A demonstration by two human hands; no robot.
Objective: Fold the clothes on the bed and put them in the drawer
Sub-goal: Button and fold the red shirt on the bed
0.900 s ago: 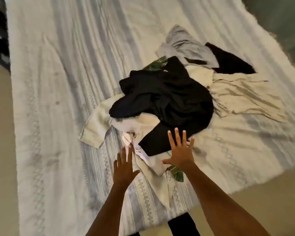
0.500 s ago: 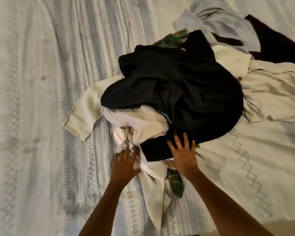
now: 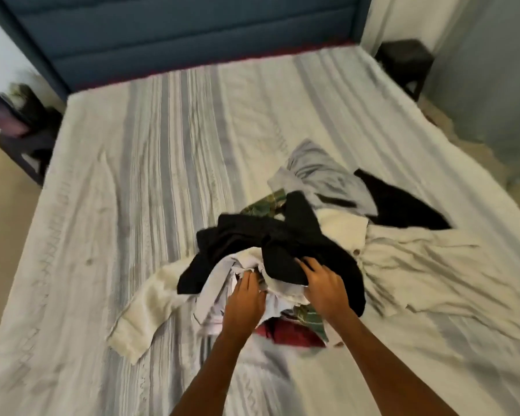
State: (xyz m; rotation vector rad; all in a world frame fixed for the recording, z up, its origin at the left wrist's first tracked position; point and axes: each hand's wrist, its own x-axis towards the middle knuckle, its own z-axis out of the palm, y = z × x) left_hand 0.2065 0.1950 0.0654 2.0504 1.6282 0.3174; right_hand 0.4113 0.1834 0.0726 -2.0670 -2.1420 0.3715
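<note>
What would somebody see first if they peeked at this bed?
First, the messy heap of clothes on the right half of the striped bed cover, with a big black garment on top. Next, two hands at its near edge: the left hand reaches into pale cloth, and the right hand lies on the black garment. Behind stands a blue padded headboard.
</note>
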